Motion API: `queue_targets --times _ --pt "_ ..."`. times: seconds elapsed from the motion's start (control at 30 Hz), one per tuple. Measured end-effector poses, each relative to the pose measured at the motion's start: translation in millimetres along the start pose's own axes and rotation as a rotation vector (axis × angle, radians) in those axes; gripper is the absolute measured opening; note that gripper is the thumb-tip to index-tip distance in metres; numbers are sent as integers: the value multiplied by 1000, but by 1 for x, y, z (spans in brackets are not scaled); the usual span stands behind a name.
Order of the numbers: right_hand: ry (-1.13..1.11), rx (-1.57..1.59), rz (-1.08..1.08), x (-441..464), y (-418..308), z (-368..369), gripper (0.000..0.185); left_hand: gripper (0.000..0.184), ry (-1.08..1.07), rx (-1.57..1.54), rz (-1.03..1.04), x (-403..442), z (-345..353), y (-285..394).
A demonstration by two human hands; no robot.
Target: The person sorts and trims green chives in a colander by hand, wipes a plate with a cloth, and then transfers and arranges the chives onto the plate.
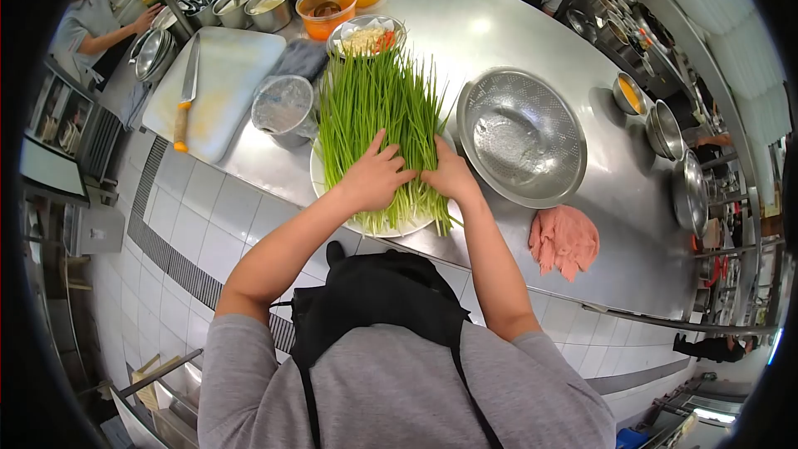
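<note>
A thick bunch of long green chives (378, 91) lies on a round white plate (317, 173), tips pointing away from me and pale stem ends towards me. My left hand (378, 176) rests on the lower part of the bunch with its fingers spread. Against the right side of the stems is my right hand (451, 173), its thumb and fingers apart and some fingertips hidden by the chives. Both hands touch the bunch, and neither is closed round it. To the right of the plate stands a perforated metal colander (573, 145).
Left are a white cutting board (229, 75), a knife (189, 87) and a plastic-covered container (283, 106). Beyond the chives stand a bowl (402, 33) of chopped ingredients and an orange tub (326, 12). A pink cloth (564, 241) lies near the steel table's front edge. Other people stand around it.
</note>
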State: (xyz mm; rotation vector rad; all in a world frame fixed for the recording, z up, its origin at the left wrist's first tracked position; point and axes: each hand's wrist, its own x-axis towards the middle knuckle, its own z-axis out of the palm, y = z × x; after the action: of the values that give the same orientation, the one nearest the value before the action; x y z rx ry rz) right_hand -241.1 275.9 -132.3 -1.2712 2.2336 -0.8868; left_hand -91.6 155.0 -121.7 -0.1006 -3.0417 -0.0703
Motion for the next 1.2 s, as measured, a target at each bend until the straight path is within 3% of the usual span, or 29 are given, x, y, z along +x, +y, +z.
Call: queue_targets --times 0.33,0.43,0.53,0.6,0.63,0.7,0.77,0.83,0.93,1.03,1.1,1.2 --pt "110 -180 194 -19 -27 -19 79 33 -89 31 -17 0 -2 0" --pt "138 -144 144 -23 -21 -15 63 35 -63 0 -26 -2 1 1" --pt "125 -84 88 -22 -24 -17 48 37 132 -162 -51 -5 -11 5" --pt "219 -75 123 -25 -32 -27 30 37 335 -257 -198 -13 -27 9" --pt "211 -73 121 -24 -30 -26 30 37 332 -258 -206 -19 -28 8" --pt "306 -93 -97 -20 -27 -21 23 30 473 -345 -423 -34 -28 4" --pt "307 -34 -166 -15 -34 -9 17 26 517 -326 -469 -42 -26 0" --pt "302 -16 -468 -8 -43 4 19 21 509 -402 -541 -45 -22 -2" --pt "207 -68 -514 -4 -41 21 18 19 455 -334 -430 -39 -15 7" --pt "157 -150 -534 -9 -39 20 17 15 427 -192 -441 -47 -1 6" --pt "161 -327 -386 -16 -32 11 17 15 417 -218 -488 -56 -4 3" --pt "153 -241 -386 -15 -27 6 16 14 428 -296 -530 -62 -10 4"
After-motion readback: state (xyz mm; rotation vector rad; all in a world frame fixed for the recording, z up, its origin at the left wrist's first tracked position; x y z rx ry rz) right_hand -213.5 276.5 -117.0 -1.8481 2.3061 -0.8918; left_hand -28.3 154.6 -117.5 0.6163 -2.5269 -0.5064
